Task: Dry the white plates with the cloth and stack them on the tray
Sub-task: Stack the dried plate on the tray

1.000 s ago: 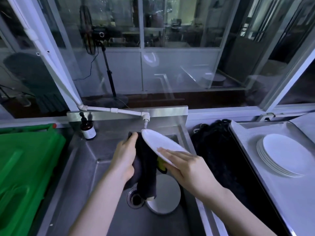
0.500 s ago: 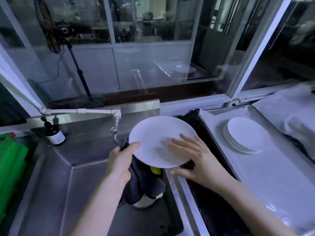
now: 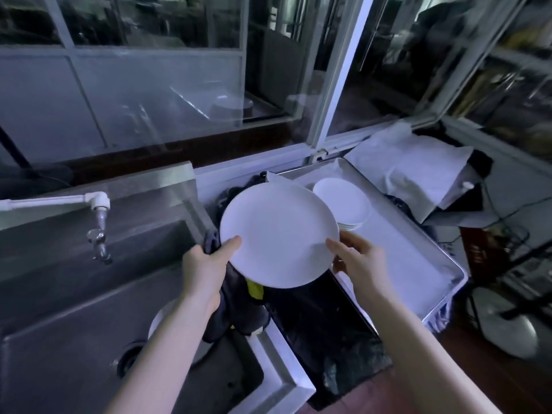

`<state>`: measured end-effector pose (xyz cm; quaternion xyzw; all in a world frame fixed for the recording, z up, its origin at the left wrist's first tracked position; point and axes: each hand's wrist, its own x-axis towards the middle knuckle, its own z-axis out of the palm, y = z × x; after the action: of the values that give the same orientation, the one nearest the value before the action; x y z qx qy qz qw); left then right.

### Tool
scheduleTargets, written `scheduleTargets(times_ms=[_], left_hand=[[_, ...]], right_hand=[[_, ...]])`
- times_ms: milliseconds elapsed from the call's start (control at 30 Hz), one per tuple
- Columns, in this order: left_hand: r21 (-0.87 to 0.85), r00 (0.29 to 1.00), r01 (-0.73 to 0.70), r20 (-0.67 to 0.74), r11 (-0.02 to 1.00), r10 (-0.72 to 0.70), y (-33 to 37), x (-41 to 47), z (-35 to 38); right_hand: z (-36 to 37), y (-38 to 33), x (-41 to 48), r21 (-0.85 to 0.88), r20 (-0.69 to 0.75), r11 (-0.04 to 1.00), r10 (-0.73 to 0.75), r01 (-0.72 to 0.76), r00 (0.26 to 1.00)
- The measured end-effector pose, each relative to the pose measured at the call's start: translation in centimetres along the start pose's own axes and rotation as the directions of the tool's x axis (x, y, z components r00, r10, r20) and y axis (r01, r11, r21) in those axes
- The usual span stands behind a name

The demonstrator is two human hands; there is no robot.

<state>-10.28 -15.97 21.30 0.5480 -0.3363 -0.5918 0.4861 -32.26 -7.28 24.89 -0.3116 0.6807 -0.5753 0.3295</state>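
I hold a white plate (image 3: pixel 279 234) face up over the gap between the sink and the tray. My left hand (image 3: pixel 206 264) grips its left rim with the thumb on top, and a dark cloth (image 3: pixel 239 306) with a yellow patch hangs from that hand under the plate. My right hand (image 3: pixel 357 261) holds the right rim, fingers beneath. A stack of white plates (image 3: pixel 343 201) stands on the metal tray (image 3: pixel 418 264) to the right, partly hidden behind the held plate.
The steel sink (image 3: pixel 74 309) with its drain lies at lower left, a white tap (image 3: pixel 98 222) over it. A black mat (image 3: pixel 322 324) lies between sink and tray. A white cloth-covered object (image 3: pixel 418 165) sits behind the tray. Windows stand ahead.
The plate has turned from tilted to flat and moved right, from above the sink toward the tray. My right hand shifted from the plate's face to its right rim. The view swung right.
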Motion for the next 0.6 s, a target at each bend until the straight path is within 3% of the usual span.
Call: scheduleTargets(times_ms=[133,267,600], left_hand=[[0.042,0.995,0.006,0.102,0.999,-0.01,-0.7,0.8,3.6],[0.145,0.97,0.088,0.213,0.986,-0.118,-1.5,2.3,7.6],[0.284,0.985,0.079,0.125,0.956,-0.118,-6.1,7.3,20.7]], right_hand=[[-2.7,0.4,2.1,0.076,-0.046,0.997,0.033,-0.03,0.998],[-6.2,1.7,5.7,0.086,-0.069,0.994,0.071,-0.065,0.995],[-14.8,6.1,20.2,0.053,-0.02,0.988,0.146,-0.145,0.989]])
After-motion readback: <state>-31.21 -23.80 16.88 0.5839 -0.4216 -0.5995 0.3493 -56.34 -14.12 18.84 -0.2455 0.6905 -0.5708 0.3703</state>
